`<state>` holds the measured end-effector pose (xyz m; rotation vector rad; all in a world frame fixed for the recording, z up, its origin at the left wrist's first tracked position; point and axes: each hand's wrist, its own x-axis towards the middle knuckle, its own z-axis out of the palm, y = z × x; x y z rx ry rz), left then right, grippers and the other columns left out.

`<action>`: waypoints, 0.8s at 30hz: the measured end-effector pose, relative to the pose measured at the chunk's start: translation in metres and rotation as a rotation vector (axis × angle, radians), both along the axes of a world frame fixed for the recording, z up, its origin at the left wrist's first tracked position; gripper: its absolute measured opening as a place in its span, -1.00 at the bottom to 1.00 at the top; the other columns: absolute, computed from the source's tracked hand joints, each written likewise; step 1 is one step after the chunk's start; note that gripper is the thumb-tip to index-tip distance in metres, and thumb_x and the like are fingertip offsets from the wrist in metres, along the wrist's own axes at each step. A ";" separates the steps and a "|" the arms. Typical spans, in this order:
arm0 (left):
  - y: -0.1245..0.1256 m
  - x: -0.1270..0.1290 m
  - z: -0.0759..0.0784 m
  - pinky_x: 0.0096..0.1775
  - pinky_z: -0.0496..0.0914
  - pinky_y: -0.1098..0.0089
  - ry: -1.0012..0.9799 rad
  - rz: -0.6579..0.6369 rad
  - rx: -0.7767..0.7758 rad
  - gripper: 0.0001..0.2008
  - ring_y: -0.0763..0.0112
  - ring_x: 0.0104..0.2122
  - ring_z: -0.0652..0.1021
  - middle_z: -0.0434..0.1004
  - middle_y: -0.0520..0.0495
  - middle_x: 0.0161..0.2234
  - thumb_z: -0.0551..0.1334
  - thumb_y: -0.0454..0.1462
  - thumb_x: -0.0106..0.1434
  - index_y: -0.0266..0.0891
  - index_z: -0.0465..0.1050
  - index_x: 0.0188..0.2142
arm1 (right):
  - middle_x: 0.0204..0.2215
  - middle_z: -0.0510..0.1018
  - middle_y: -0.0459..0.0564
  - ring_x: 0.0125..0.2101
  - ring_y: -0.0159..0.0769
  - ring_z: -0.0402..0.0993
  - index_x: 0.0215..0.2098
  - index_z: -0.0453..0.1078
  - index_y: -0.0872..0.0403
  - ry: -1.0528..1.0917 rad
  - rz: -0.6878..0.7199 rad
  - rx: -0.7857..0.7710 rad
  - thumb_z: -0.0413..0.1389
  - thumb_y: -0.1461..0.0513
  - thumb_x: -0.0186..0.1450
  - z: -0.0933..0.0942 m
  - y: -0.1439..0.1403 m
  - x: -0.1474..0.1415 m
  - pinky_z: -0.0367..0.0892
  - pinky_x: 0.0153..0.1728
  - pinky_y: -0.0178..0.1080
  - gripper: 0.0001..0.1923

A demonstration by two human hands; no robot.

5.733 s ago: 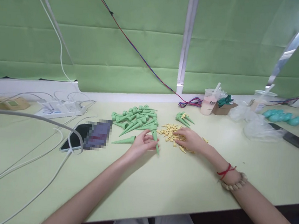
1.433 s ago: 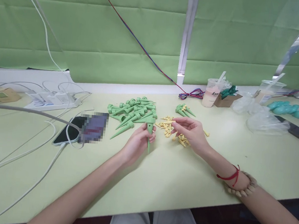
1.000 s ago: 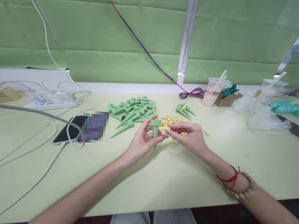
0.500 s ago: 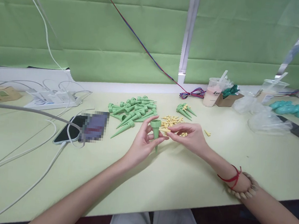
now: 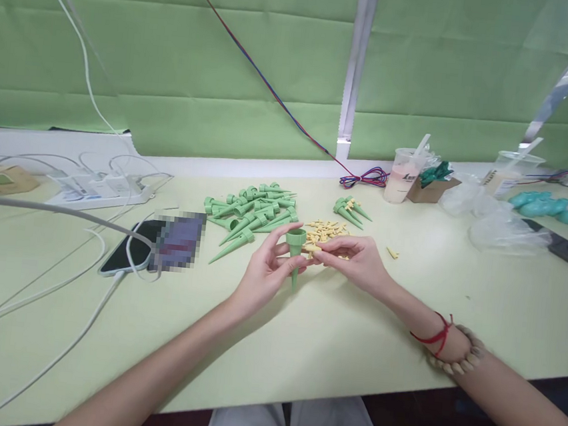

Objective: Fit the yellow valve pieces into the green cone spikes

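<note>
Progress, left to right. Mid-frame, just left of centre: a big pile of green cones (image 5: pixel 251 213) lies loose on the table (image 5: pixel 352 340), none w/ a yellow piece showing, so by the look of it most of the work is left. Centre: the left hand (image 5: pixel 262 274) pinches one green cone (image 5: pixel 295 247) between thumb and fingers, upright, wide mouth up, tip down, just above the table. Right hand (image 5: pixel 354 260) is pressed up to it, fingertips pinching a small yellow plug (image 5: pixel 313 248) right at the cone's side near the mouth; can't tell if it's seated yet. I'd judge this as one unit mid-assembly. Behind the hands: a scatter of yellow plugs (image 5: pixel 327 229), plenty left, plus one stray plug (image 5: pixel 391 253) further right. Just up-right of that, a small group of finished cones (image 5: pixel 349 211) w/ yellow bits on them: only a handful, so approx. early stage.

Surface & room. Table is pale green, matte. Far left: white power strip (image 5: pixel 102 190) and white cables (image 5: pixel 28 309) trailing to the lower left; a phone (image 5: pixel 134 249) lies left of the cone pile, partly blurred. Back wall: green cloth (image 5: pixel 228 67) w/ a red-blue wire (image 5: pixel 275 98) running diagonally down to a coil at the table's back edge. Right of centre: drink cup (image 5: pixel 402 176) w/ straw, small cardboard box (image 5: pixel 430 187). Upper right: clear plastic bags (image 5: pixel 503 231), teal items (image 5: pixel 548 206), a second cup (image 5: pixel 512 171).
</note>
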<state>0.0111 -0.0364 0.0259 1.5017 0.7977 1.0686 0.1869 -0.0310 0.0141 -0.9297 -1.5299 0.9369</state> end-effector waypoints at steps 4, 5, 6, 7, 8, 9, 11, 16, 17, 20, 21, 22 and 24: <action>0.000 -0.001 -0.005 -0.20 0.44 0.28 0.053 0.018 0.064 -0.53 0.32 -0.34 0.57 0.47 -0.02 -0.38 0.21 -0.24 0.14 -0.10 0.18 0.05 | -0.44 0.58 0.01 -0.48 -0.29 0.53 -0.44 0.49 0.12 0.013 0.010 -0.021 0.26 0.14 -0.01 -0.003 0.000 -0.001 0.49 -0.36 -0.21 -0.78; 0.000 -0.001 -0.005 -0.20 0.44 0.28 0.071 0.024 0.083 -0.56 0.31 -0.34 0.57 0.48 -0.03 -0.38 0.20 -0.24 0.14 -0.10 0.20 0.03 | -0.45 0.58 0.01 -0.49 -0.29 0.53 -0.44 0.48 0.13 0.018 0.013 -0.033 0.25 0.13 -0.01 -0.004 0.000 -0.001 0.48 -0.37 -0.21 -0.77; 0.000 -0.001 -0.005 -0.21 0.44 0.28 0.081 0.027 0.092 -0.58 0.31 -0.35 0.57 0.48 -0.03 -0.39 0.21 -0.24 0.14 -0.11 0.22 0.01 | -0.47 0.58 0.00 -0.50 -0.29 0.53 -0.44 0.47 0.13 0.019 0.015 -0.041 0.25 0.13 0.00 -0.004 -0.001 -0.002 0.48 -0.39 -0.21 -0.76; -0.001 -0.001 -0.004 -0.22 0.45 0.29 0.077 0.023 0.086 -0.59 0.32 -0.36 0.57 0.49 -0.03 -0.40 0.21 -0.24 0.13 -0.12 0.24 -0.01 | -0.49 0.57 0.00 -0.51 -0.29 0.52 -0.45 0.45 0.13 0.012 0.012 -0.036 0.24 0.12 0.02 -0.004 -0.001 -0.003 0.47 -0.41 -0.22 -0.76; -0.001 -0.001 -0.003 -0.23 0.45 0.29 0.062 0.013 0.061 -0.59 0.33 -0.37 0.57 0.49 -0.03 -0.40 0.22 -0.23 0.13 -0.12 0.23 -0.02 | -0.50 0.56 -0.01 -0.51 -0.30 0.52 -0.44 0.43 0.13 -0.008 0.003 -0.014 0.21 0.11 0.05 -0.004 -0.002 -0.004 0.46 -0.42 -0.23 -0.76; -0.002 -0.001 -0.001 -0.26 0.46 0.29 0.039 -0.004 0.019 -0.58 0.34 -0.40 0.57 0.49 -0.03 -0.38 0.22 -0.22 0.12 -0.12 0.22 -0.02 | -0.50 0.55 -0.01 -0.50 -0.31 0.51 -0.43 0.40 0.12 -0.049 -0.012 0.034 0.18 0.11 0.09 -0.003 -0.002 -0.004 0.44 -0.41 -0.25 -0.77; -0.003 0.001 0.003 -0.35 0.49 0.31 0.009 -0.046 -0.077 -0.53 0.37 -0.47 0.57 0.49 -0.04 -0.36 0.23 -0.18 0.11 -0.11 0.17 0.01 | -0.45 0.53 0.01 -0.44 -0.33 0.49 -0.37 0.37 0.10 -0.220 -0.045 0.207 0.08 0.13 0.20 -0.003 -0.001 -0.002 0.40 -0.38 -0.26 -0.81; -0.003 0.002 0.002 -0.54 0.45 0.42 0.095 -0.065 -0.095 -0.50 0.38 -0.57 0.55 0.46 0.00 -0.41 0.23 -0.15 0.09 -0.08 0.17 0.03 | -0.41 0.42 0.04 -0.38 -0.32 0.35 -0.36 0.33 0.10 -0.701 -0.032 0.553 -0.12 0.22 0.32 -0.004 0.003 0.003 0.26 -0.37 -0.28 -0.77; -0.003 0.001 0.000 -0.55 0.44 0.43 0.122 -0.054 -0.067 -0.51 0.39 -0.58 0.55 0.44 0.02 -0.42 0.24 -0.16 0.09 -0.08 0.20 0.02 | -0.44 0.40 0.02 -0.40 -0.33 0.33 -0.39 0.33 0.10 -0.704 -0.019 0.544 -0.13 0.24 0.32 -0.005 0.003 0.003 0.24 -0.39 -0.30 -0.76; 0.000 -0.001 -0.006 -0.56 0.40 0.48 0.202 -0.022 0.049 -0.55 0.42 -0.59 0.53 0.42 0.03 -0.44 0.24 -0.21 0.09 -0.10 0.27 0.00 | -0.53 0.35 -0.06 -0.48 -0.40 0.28 -0.50 0.28 0.10 -0.615 0.033 0.383 -0.11 0.25 0.31 -0.007 0.001 0.000 0.19 -0.45 -0.34 -0.74; 0.000 -0.002 -0.008 -0.56 0.38 0.49 0.216 -0.019 0.077 -0.56 0.42 -0.59 0.53 0.42 0.03 -0.46 0.24 -0.22 0.08 -0.11 0.29 -0.01 | -0.58 0.32 -0.10 -0.53 -0.42 0.26 -0.53 0.26 0.10 -0.585 0.065 0.295 -0.10 0.23 0.31 -0.007 0.000 -0.001 0.17 -0.50 -0.36 -0.73; 0.001 -0.002 -0.008 -0.56 0.37 0.50 0.215 -0.026 0.082 -0.56 0.42 -0.59 0.53 0.42 0.03 -0.47 0.25 -0.22 0.08 -0.12 0.31 -0.01 | -0.62 0.30 -0.13 -0.57 -0.43 0.24 -0.55 0.24 0.09 -0.562 0.105 0.204 -0.10 0.20 0.31 -0.006 -0.001 -0.002 0.14 -0.54 -0.37 -0.70; 0.002 -0.003 -0.007 -0.57 0.36 0.50 0.174 -0.062 0.020 -0.53 0.40 -0.59 0.54 0.43 0.02 -0.49 0.25 -0.21 0.07 -0.12 0.29 0.01 | -0.66 0.26 -0.16 -0.62 -0.45 0.21 -0.57 0.24 0.09 -0.533 0.181 0.068 -0.14 0.13 0.32 -0.003 -0.003 -0.003 0.11 -0.58 -0.39 -0.64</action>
